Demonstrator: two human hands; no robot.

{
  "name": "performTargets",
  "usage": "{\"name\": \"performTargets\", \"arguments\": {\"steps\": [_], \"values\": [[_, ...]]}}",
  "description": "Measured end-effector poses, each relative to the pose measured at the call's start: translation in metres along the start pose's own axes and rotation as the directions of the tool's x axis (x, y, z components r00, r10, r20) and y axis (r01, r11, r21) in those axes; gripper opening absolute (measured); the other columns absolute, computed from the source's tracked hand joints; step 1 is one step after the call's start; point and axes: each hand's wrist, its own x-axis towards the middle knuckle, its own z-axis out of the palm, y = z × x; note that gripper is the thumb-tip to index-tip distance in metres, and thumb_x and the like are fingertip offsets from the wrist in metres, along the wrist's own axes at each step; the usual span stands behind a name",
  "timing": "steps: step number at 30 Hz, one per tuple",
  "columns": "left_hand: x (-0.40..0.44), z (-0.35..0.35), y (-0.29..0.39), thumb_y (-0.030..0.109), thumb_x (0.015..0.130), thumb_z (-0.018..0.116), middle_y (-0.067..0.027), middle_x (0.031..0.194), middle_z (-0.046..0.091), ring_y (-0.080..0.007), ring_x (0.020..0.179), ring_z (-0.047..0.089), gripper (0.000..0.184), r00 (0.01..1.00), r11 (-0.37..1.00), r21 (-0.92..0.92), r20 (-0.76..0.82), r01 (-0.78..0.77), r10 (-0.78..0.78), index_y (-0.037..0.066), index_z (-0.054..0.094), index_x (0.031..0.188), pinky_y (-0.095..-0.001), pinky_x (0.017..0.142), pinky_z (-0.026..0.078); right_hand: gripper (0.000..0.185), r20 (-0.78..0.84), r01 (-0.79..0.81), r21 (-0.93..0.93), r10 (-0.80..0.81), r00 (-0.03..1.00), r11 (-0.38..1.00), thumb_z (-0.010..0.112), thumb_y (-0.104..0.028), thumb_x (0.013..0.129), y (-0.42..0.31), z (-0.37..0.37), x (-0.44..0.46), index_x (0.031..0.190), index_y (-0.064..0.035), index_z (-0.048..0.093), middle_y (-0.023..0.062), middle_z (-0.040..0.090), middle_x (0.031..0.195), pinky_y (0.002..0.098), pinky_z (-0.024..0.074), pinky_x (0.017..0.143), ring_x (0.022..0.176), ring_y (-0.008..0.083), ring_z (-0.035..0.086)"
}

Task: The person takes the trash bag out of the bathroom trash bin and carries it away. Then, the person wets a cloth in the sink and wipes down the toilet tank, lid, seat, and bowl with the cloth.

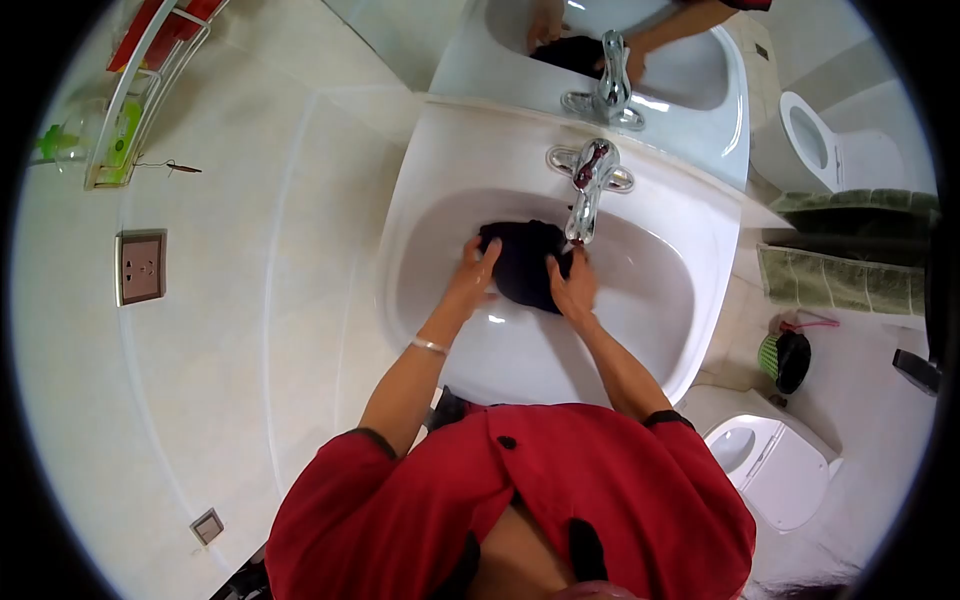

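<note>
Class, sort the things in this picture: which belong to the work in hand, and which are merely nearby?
Work in hand:
- dark cloth, between the left hand and right hand
- sink, under the cloth
- tap, at the sink's back

Merely nearby:
- wall socket
- green towel
- toilet

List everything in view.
Washbasin: 1, white, centre
Cloth: 1, dark, in washbasin
Faucet: 1, chrome, rear rim
Mirror: 1, reflective, behind faucet
Wire rack: 1, white, upper left
Rack contents: several, red/green, on rack
Wall socket: 1, brown, left
Wall plate: 1, grey, lower left
Towel: 1, green, right
Basket: 1, green, right
Fixture: 1, black, right
Toilet: 1, white, lower right
Shirt: 1, red, bottom
Bracelet: 1, silvery, left wrist
Left hand: 1, bare, on cloth
Right hand: 1, bare, on cloth
</note>
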Motion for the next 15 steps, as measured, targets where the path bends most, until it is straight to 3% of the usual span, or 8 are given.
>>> {"name": "performTargets", "arguments": {"steps": [1,3,5,7,8,9,13,15], "values": [[0.002,0.0,0.005,0.055,0.088,0.054,-0.0111,0.107,0.061,-0.025,0.096,0.06,0.065,0.987,0.981,-0.184,0.155,0.065,-0.036,0.014,0.038,0.136,-0.0381,0.085,0.049,0.02,0.164,-0.139,0.414,0.076,0.983,0.899,0.06,-0.021,0.086,-0.001,0.022,-0.003,0.096,-0.0039,0.057,0.0158,0.062,0.085,0.0406,0.0473,0.069,0.076,0.0328,0.06],[0.008,0.002,0.006,0.056,0.09,0.05,-0.0118,0.11,0.06,-0.0243,0.099,0.059,0.063,0.948,0.929,-0.329,0.311,0.171,-0.064,0.018,0.036,0.138,-0.0378,0.091,0.047,0.013,0.141,0.089,0.528,-0.191,0.971,0.844,0.059,-0.019,0.087,-0.073,0.01,-0.035,0.088,-0.006,0.057,0.0143,0.061,0.077,0.0389,0.047,0.063,0.067,0.0325,0.06],[-0.008,0.006,-0.016,0.034,0.095,0.049,-0.0094,0.13,0.05,-0.0179,0.118,0.049,0.05,0.789,0.777,-0.624,0.434,-0.086,0.436,0.012,0.036,0.138,-0.0326,0.104,0.037,0.017,0.149,0.133,0.502,-0.237,0.96,0.855,0.062,-0.026,0.083,-0.108,-0.006,-0.049,0.088,-0.0098,0.061,0.0156,0.063,0.076,0.0394,0.0476,0.06,0.067,0.0319,0.061],[0.026,0.016,-0.059,0.028,0.096,0.047,-0.0085,0.124,0.053,-0.0186,0.112,0.052,0.044,0.657,0.619,-0.785,0.452,-0.028,0.603,0.009,0.039,0.134,-0.0317,0.102,0.039,0.024,0.161,0.479,0.277,-0.531,0.832,0.833,0.064,-0.031,0.081,-0.114,-0.003,-0.04,0.072,-0.0087,0.063,0.0151,0.061,0.065,0.0404,0.0459,0.055,0.058,0.0309,0.06],[0.052,0.025,-0.08,0.026,0.096,0.047,-0.008,0.121,0.055,-0.0189,0.109,0.054,0.041,0.63,0.565,-0.825,0.448,0.018,0.634,0.007,0.041,0.132,-0.0313,0.101,0.04,0.035,0.244,0.33,0.153,-0.36,0.901,0.931,0.065,-0.034,0.079,-0.089,0.015,-0.029,0.056,-0.0086,0.06,0.0127,0.055,0.051,0.041,0.0433,0.049,0.047,0.0307,0.056],[0.073,0.036,-0.097,0.023,0.097,0.046,-0.0075,0.118,0.057,-0.0193,0.106,0.056,0.038,0.637,0.538,-0.842,0.439,0.046,0.634,0.005,0.043,0.131,-0.0308,0.1,0.041,0.043,-0.009,0.511,0.208,-0.521,0.854,0.834,0.066,-0.036,0.079,-0.074,0.015,-0.012,0.048,-0.0082,0.056,0.0122,0.05,0.043,0.0416,0.0413,0.045,0.039,0.0319,0.052],[0.017,0.039,-0.033,0.027,0.099,0.042,-0.0057,0.105,0.061,-0.0159,0.09,0.061,0.031,0.923,0.712,-0.655,0.383,0.254,0.022,0.006,0.047,0.122,-0.0282,0.082,0.05,0.017,0.109,0.486,-0.143,-0.474,0.874,0.862,0.062,-0.031,0.084,0.023,-0.031,0.047,0.083,-0.0145,0.064,0.0065,0.064,0.075,0.0415,0.0476,0.054,0.064,0.0274,0.062],[0.03,0.012,-0.054,0.028,0.097,0.046,-0.0094,0.111,0.058,-0.0192,0.097,0.057,0.036,0.969,0.946,-0.319,0.214,-0.051,0.125,0.006,0.045,0.125,-0.0312,0.083,0.05,0.032,0.206,0.386,-0.268,-0.338,0.918,0.883,0.062,-0.035,0.084,0.046,-0.057,0.045,0.103,-0.0097,0.062,0.0112,0.063,0.1,0.0417,0.0502,0.069,0.091,0.0296,0.061]]}}
